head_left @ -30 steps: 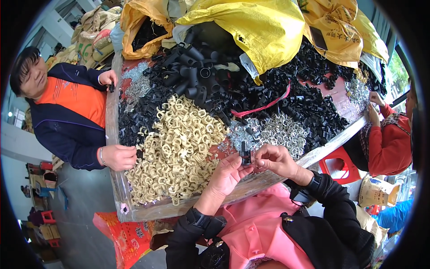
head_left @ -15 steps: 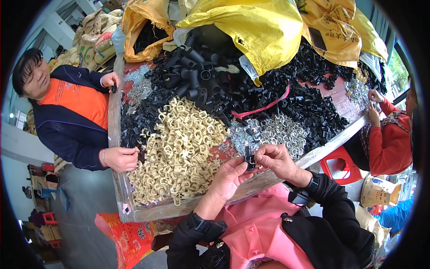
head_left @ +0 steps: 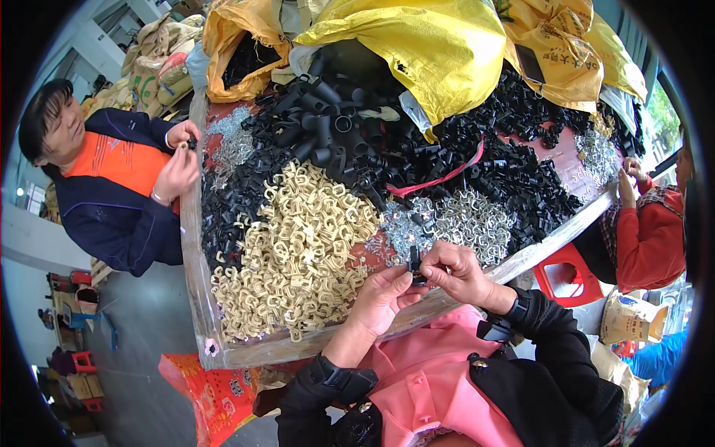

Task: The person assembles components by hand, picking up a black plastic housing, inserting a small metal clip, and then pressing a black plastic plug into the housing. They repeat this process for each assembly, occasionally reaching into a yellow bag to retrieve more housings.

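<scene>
We are looking down on a worktop (head_left: 261, 353) with a pale, worn rim. A big yellow sack (head_left: 417, 52) is sprawling across its far side. At the left edge a co-worker (head_left: 119, 175) is bringing both hands together around a tiny piece. Toward the far right corner an orange-yellow sack (head_left: 570, 56) is bearing dark print, and below the near left corner a red bag (head_left: 212, 395) is showing printed characters and a floral pattern. A heap of cream fittings (head_left: 298, 246) is filling the near left corner, while silver clips (head_left: 473, 220) are lying by the near edge, right of the middle.

Just above that near edge, our left hand (head_left: 381, 299) is gripping a small black part (head_left: 415, 258), thumb and forefinger closing on its lower end. Our right hand (head_left: 458, 274) is meeting it from the right, thumb and forefinger pinching together against it. The fingers are covering much of the part, so we cannot tell whether the right fingertips are also holding something smaller.
</scene>
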### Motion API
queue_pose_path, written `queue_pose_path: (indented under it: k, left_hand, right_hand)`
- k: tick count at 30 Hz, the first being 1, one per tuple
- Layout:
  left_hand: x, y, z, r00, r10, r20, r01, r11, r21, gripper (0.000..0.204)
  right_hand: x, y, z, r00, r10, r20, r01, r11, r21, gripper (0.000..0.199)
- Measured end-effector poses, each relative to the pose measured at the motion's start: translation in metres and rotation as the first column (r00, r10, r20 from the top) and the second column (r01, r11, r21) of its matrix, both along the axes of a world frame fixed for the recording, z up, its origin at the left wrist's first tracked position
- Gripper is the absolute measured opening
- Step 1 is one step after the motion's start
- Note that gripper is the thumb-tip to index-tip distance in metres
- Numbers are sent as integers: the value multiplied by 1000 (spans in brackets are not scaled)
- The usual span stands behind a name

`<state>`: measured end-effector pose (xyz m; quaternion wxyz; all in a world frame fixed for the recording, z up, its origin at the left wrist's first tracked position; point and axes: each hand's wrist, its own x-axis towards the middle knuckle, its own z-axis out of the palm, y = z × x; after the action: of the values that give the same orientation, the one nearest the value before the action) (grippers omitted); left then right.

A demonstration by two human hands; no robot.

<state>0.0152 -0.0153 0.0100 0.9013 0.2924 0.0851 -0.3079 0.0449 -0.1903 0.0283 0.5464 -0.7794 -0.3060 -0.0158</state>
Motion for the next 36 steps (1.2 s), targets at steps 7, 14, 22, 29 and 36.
queue_pose_path:
  k: [7,14,22,29,36]
  left_hand:
    - [-2,0,0,1000,2,9,-3,999,48,21]
    - [-4,12,5,999,-32,35,29,997,66,20]
    - [-13,41,-9,953,290,-90,-272,947,171,20]
    - [-13,45,-13,930,366,-31,-356,920,164,18]
    - [-5,40,-21,903,429,27,-430,899,81,18]
  right_hand:
    - [-2,2,9,977,42,210,-15,992,-129,8]
    - [-2,7,-6,986,128,-103,-126,992,21,10]
    - [48,41,-14,954,192,231,-91,917,-388,10]
    - [85,63,-32,859,249,447,69,810,-582,16]
    - [63,45,-20,706,444,-552,-475,875,96,6]
